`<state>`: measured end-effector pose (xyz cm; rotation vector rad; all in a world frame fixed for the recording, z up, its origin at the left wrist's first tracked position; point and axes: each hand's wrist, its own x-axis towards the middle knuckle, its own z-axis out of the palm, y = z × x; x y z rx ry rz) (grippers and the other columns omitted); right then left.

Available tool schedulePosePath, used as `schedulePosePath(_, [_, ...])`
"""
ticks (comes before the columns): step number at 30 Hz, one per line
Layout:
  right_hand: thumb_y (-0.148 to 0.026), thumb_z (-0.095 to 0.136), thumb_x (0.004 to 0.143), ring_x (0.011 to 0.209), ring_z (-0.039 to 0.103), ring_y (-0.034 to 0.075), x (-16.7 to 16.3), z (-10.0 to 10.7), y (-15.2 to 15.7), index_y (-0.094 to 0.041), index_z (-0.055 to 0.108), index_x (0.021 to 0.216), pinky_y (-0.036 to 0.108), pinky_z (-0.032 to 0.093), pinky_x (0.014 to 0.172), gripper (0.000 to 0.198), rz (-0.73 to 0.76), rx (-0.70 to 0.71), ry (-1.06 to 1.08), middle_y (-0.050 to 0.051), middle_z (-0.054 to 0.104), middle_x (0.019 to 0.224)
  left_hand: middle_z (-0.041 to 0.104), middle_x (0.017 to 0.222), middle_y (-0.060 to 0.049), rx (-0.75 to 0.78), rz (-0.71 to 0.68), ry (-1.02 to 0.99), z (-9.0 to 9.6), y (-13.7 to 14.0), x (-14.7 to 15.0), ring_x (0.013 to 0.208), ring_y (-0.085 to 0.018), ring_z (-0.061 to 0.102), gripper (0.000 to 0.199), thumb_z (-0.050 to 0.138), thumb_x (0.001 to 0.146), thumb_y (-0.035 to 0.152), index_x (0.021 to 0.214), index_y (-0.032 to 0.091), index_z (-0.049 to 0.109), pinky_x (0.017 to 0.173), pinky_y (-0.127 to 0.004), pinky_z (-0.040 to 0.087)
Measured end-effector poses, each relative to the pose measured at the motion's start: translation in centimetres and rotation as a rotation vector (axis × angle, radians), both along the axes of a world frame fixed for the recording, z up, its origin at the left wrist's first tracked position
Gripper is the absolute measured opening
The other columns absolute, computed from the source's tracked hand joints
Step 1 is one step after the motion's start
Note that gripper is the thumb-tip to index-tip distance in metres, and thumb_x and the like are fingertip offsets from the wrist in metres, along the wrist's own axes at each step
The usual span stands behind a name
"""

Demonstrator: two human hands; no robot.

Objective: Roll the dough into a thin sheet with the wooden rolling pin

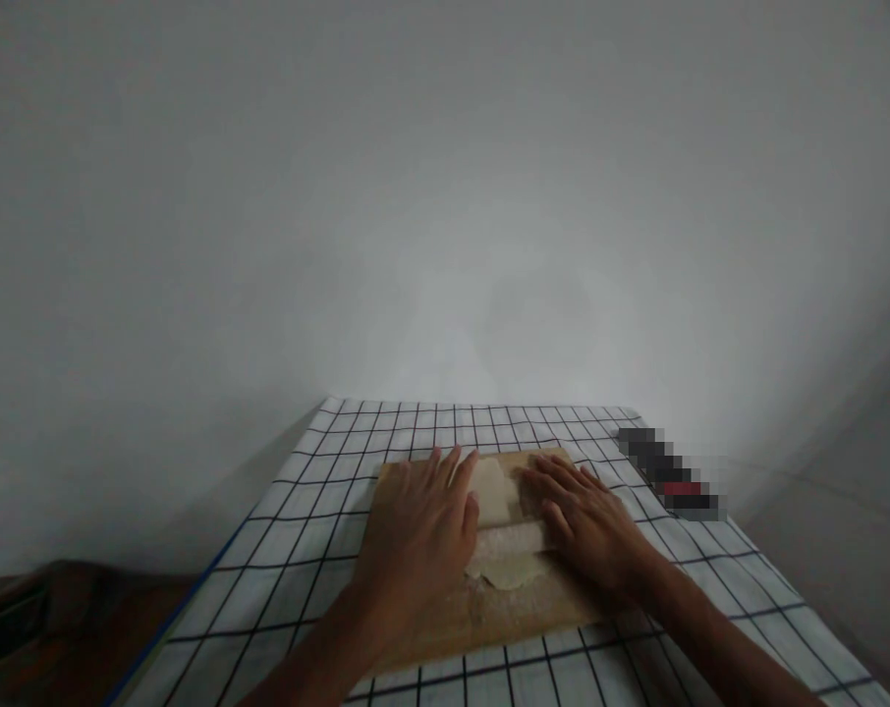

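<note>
head view: tablecloth (305,530) margin around board (489,619)

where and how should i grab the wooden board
Probably by the middle of the near edge of the wooden board, from the person's side: it lies flat on the checked cloth, and that straight stretch is bare, while the left hand and right hand lie over its sides.

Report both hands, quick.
Left hand: open, palm down over one end of the rolling pin.
Right hand: open, palm down over its other end.
</note>
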<state>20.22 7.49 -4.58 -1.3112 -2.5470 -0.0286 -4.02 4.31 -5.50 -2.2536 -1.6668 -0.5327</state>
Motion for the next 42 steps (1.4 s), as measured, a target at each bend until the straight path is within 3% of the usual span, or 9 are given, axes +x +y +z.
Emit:
schedulePosePath(7, [-0.03,0.031,0.101,0.142,0.034,0.023,0.6,-0.6,-3.4,-0.023,0.044,0.146,0.049,0.032,0.116,0.048,-0.042,0.049,0.024,0.003,0.045,0.151,0.041,0.153,-0.009,0.03,-0.053,-0.027,0.1,-2.7,0.6,0.144,-0.031,0.032,0.05,0.037,0.098,0.029,0.147,0.021,0.037,0.115,-0.057,0.027])
schedulePosePath(12, [-0.034,0.031,0.102,0.145,0.028,0.023,1.0,-1.1,-4.8,-0.025,0.032,0.152,0.051,0.027,0.118,0.05,-0.034,0.052,0.054,0.002,0.036,0.155,0.037,0.155,-0.009,0.011,-0.077,-0.025,0.0,-3.6,0.7,0.145,-0.03,0.029,0.051,0.037,0.098,0.03,0.148,0.021,0.035,0.117,-0.056,0.024])
schedulePosePath(17, [-0.037,0.026,0.103,0.147,0.022,0.025,0.0,0.0,-0.3,-0.029,0.042,0.147,0.054,0.022,0.118,0.047,-0.02,-0.038,0.001,0.001,0.034,0.157,0.045,0.15,-0.011,-0.02,-0.031,-0.007,0.0,-1.0,0.2,0.141,-0.032,0.036,0.049,0.038,0.096,0.026,0.144,0.019,0.042,0.113,-0.056,0.031])
schedulePosePath(22, [-0.045,0.023,0.103,0.148,0.017,0.028,-2.0,0.6,6.2,-0.02,0.041,0.148,0.055,0.019,0.118,0.055,0.054,-0.218,-0.048,0.01,0.031,0.157,0.051,0.145,-0.01,-0.028,0.119,-0.028,0.1,2.0,-0.4,0.137,-0.032,0.041,0.043,0.035,0.097,0.027,0.137,0.021,0.049,0.105,-0.056,0.038])
schedulePosePath(27, [-0.042,0.032,0.102,0.148,0.017,0.029,-3.3,0.5,8.9,-0.023,0.043,0.147,0.058,0.02,0.117,0.05,0.104,-0.217,-0.05,0.01,0.029,0.158,0.052,0.144,-0.013,-0.051,0.188,-0.029,0.1,3.3,-0.9,0.136,-0.035,0.04,0.043,0.035,0.096,0.025,0.135,0.018,0.05,0.102,-0.06,0.038])
schedulePosePath(31, [-0.043,0.027,0.102,0.148,0.017,0.028,-2.4,0.0,7.3,-0.023,0.041,0.148,0.057,0.019,0.117,0.052,0.057,-0.196,-0.036,0.01,0.03,0.158,0.051,0.145,-0.013,-0.045,0.151,-0.014,-0.1,2.7,-0.8,0.136,-0.034,0.042,0.044,0.034,0.096,0.024,0.137,0.019,0.048,0.102,-0.058,0.039])
schedulePosePath(38, [-0.034,0.032,0.1,0.146,0.024,0.027,-0.5,0.0,0.3,-0.028,0.043,0.146,0.054,0.022,0.117,0.048,-0.036,-0.031,-0.006,0.003,0.035,0.156,0.047,0.148,-0.011,-0.025,0.03,-0.012,0.3,-0.3,0.3,0.14,-0.033,0.037,0.049,0.038,0.096,0.031,0.144,0.02,0.042,0.111,-0.058,0.031])
schedulePosePath(42, [-0.034,0.027,0.101,0.144,0.03,0.025,-0.1,-0.3,-3.1,-0.026,0.043,0.147,0.054,0.026,0.117,0.048,-0.107,-0.027,-0.002,0.003,0.041,0.153,0.043,0.152,-0.01,-0.03,-0.031,-0.009,0.6,-1.9,0.7,0.144,-0.032,0.03,0.051,0.039,0.097,0.032,0.146,0.019,0.04,0.115,-0.057,0.027])
